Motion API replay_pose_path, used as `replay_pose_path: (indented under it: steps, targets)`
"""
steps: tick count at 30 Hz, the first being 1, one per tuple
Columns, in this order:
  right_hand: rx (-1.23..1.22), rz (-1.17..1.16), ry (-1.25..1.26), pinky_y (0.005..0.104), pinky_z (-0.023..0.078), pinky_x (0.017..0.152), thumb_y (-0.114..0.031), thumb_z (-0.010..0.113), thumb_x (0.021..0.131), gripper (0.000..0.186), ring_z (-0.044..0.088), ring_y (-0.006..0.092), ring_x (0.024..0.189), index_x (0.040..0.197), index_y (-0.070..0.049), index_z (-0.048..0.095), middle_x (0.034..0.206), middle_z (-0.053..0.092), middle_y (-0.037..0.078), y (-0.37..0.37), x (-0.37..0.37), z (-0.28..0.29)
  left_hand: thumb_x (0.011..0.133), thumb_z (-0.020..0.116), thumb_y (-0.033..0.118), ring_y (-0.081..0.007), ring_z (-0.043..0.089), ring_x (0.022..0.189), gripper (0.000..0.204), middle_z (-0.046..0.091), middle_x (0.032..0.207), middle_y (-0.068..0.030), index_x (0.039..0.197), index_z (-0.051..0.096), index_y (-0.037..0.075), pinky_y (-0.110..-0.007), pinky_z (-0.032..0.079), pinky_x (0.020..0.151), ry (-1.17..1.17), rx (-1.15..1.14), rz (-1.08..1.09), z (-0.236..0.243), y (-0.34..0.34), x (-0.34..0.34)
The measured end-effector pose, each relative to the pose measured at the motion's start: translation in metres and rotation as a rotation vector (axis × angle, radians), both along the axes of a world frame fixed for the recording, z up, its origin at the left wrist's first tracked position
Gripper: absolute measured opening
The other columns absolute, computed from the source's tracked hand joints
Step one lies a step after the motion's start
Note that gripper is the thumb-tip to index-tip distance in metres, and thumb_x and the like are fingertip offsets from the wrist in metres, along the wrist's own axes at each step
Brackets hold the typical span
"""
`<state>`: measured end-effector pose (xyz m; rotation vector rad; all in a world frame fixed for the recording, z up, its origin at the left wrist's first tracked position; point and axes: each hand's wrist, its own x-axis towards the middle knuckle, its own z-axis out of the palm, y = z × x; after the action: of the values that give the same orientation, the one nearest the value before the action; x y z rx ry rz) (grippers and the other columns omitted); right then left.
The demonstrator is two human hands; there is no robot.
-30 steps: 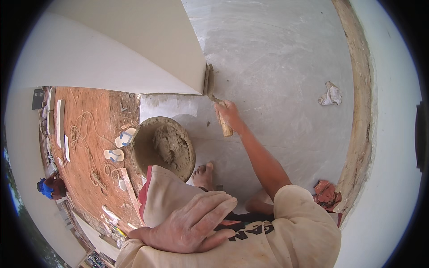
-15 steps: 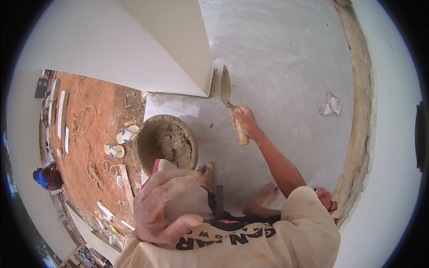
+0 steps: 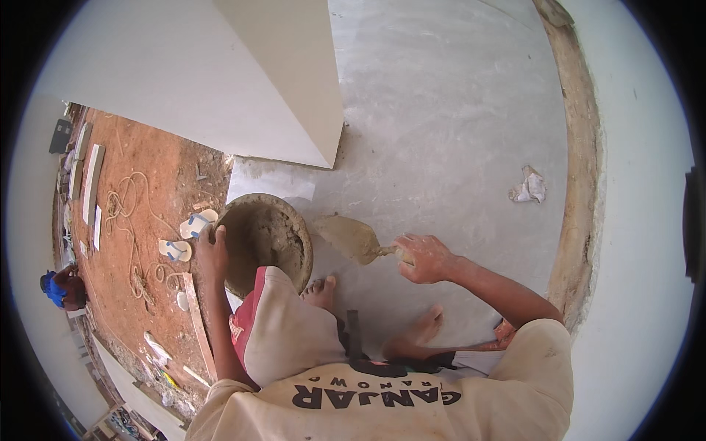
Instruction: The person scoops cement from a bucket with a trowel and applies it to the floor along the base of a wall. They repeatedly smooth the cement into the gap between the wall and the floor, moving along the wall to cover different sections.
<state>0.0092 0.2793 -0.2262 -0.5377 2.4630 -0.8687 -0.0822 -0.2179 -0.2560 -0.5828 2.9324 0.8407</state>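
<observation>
My right hand is closed round the handle of a trowel, whose blade, coated in grey mortar, lies level just right of a round bucket. My left hand grips the bucket's left rim, thumb up. Grey mortar sits inside. My bare feet are on the grey concrete floor, the left one below the bucket.
A white column stands ahead-left. A white wall with a rough edge runs along the right. A crumpled bag lies on the floor. Left are red earth, sandals, rope, boards and a person in blue.
My right hand has brought the trowel down and back from the column's corner to beside the bucket, turning its blade leftward. My left hand has moved from over my body to the bucket's rim.
</observation>
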Motion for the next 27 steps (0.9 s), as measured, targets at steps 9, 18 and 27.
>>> replay_pose_path:
  steps: [9, 18, 27]
  targets:
    - [0.010, 0.175, -0.083, 0.0479, 0.055, 0.085, -0.021, 0.062, 0.086, 0.046, 0.066, 0.0372, 0.098, 0.128, -0.005, 0.056, 0.113, 0.062, 0.021, -0.077, -0.023, 0.002, 0.094, 0.065, 0.035, -0.0389, 0.067, 0.103, 0.046, 0.069, 0.107, -0.0278, 0.116, 0.067, -0.005, -0.043, 0.050, 0.091, -0.066, -0.218, 0.076, 0.007, -0.009, 0.013]
    - [0.276, -0.093, -0.104, 0.0480, 0.056, 0.079, -0.016, 0.059, 0.087, 0.027, 0.070, 0.0372, 0.088, 0.110, -0.003, 0.063, 0.092, 0.071, 0.019, 0.041, -0.005, 0.135, 0.090, 0.068, 0.030, -0.0280, 0.065, 0.078, 0.042, 0.064, 0.100, -0.0146, 0.114, 0.058, -0.003, -0.043, 0.054, 0.058, -0.424, 0.476, 0.783, 0.038, -0.013, 0.076]
    - [0.463, -0.514, -0.353, 0.0519, 0.052, 0.087, -0.030, 0.066, 0.084, 0.041, 0.067, 0.0431, 0.095, 0.112, -0.001, 0.061, 0.100, 0.070, 0.023, 0.145, 0.090, 0.391, 0.085, 0.069, 0.026, -0.0200, 0.050, 0.045, 0.022, 0.052, 0.065, -0.0060, 0.080, 0.059, 0.008, -0.034, 0.040, 0.042, -0.424, 0.576, 0.657, 0.190, 0.118, 0.017]
